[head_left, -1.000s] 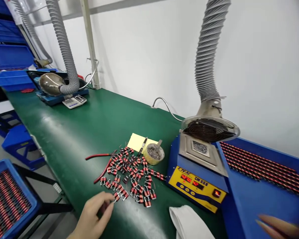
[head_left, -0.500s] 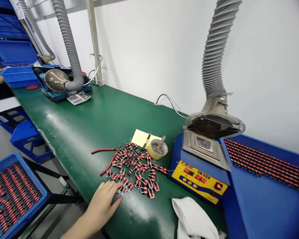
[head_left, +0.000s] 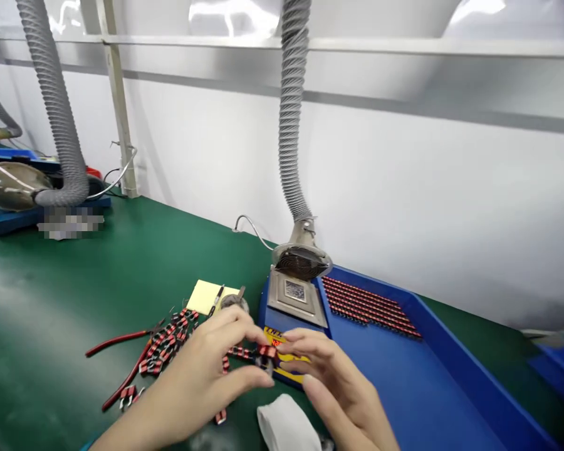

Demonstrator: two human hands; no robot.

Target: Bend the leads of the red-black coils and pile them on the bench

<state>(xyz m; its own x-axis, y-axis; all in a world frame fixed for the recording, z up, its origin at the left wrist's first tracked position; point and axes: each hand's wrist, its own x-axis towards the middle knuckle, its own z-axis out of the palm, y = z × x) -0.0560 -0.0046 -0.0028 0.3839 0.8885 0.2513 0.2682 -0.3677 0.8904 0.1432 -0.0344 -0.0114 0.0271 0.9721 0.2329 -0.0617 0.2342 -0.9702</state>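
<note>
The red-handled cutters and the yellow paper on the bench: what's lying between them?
In the head view, a heap of small red-and-black wound components with wire leads.

A green workbench [head_left: 51, 294] carries red-handled pliers [head_left: 122, 343], a heap of small red parts [head_left: 162, 347], a yellow pad [head_left: 207, 296], a white cloth [head_left: 286, 426] and a long blue tray [head_left: 404, 376].

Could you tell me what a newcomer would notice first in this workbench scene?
The left hand and right hand stand out, meeting at centre around a strip of red-and-black components. Behind them, a grey ribbed fume hose drops to a blue bench unit. To the right, neat rows of components fill part of a blue tray.
</note>
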